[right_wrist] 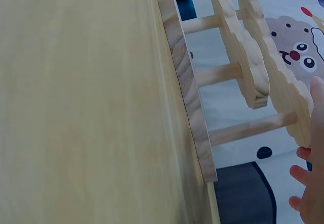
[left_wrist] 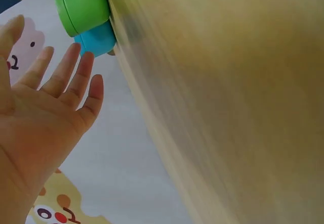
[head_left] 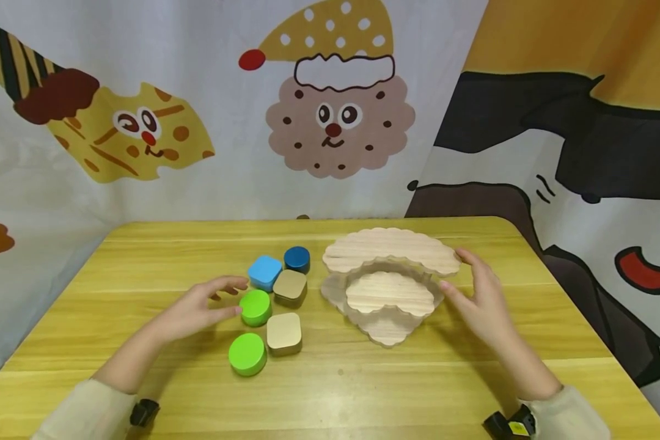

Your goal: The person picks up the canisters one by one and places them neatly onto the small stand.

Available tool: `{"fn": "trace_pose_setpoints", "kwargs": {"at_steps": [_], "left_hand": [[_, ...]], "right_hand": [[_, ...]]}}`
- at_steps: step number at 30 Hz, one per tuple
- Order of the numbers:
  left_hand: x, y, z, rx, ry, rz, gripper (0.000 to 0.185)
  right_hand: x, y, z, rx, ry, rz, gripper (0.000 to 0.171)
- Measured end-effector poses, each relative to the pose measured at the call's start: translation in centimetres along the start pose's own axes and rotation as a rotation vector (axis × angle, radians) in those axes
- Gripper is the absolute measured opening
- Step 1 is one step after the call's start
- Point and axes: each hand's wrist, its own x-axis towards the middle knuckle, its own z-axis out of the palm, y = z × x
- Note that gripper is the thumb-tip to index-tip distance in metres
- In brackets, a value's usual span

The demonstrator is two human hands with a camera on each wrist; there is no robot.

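My left hand point(head_left: 198, 305) reaches in from the left with fingers spread, its thumb tip right beside a green round block point(head_left: 255, 307). In the left wrist view the left hand point(left_wrist: 48, 102) lies palm showing, nothing in it, below the green block point(left_wrist: 83, 6) and a blue one point(left_wrist: 97, 39). A tiered wooden stand point(head_left: 390, 247) with scalloped shelves on round dowels stands right of centre. Next to its right end is my right hand point(head_left: 484, 299), thumb and forefinger apart at the top shelf's tip. In the right wrist view the right hand point(right_wrist: 315, 178) borders the top shelf point(right_wrist: 278, 67); contact is unclear.
Around the left hand's block stand a light blue square block point(head_left: 265, 272), a dark blue round one point(head_left: 297, 260), two beige square blocks point(head_left: 284, 333) and a second green round one point(head_left: 247, 354). A patterned curtain point(head_left: 198, 122) hangs behind the wooden table point(head_left: 363, 403).
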Motion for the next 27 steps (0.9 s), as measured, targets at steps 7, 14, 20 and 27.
{"fn": "trace_pose_setpoints", "kwargs": {"at_steps": [7, 14, 20, 27], "left_hand": [[0.3, -0.7, 0.5, -0.050, -0.073, -0.006, 0.048], [0.7, -0.9, 0.8, -0.105, -0.119, -0.017, 0.053], [0.9, -0.7, 1.1, -0.091, -0.143, -0.053, 0.060], [1.3, -0.7, 1.6, -0.088, -0.155, -0.046, 0.066]], "right_hand": [[0.0, -0.3, 0.8, 0.008, 0.033, 0.024, 0.067], [0.2, -0.2, 1.1, 0.025, 0.016, 0.052, 0.066], [0.2, -0.3, 1.2, 0.052, 0.016, 0.074, 0.062], [0.1, -0.3, 1.4, 0.075, 0.020, 0.101, 0.063]]}}
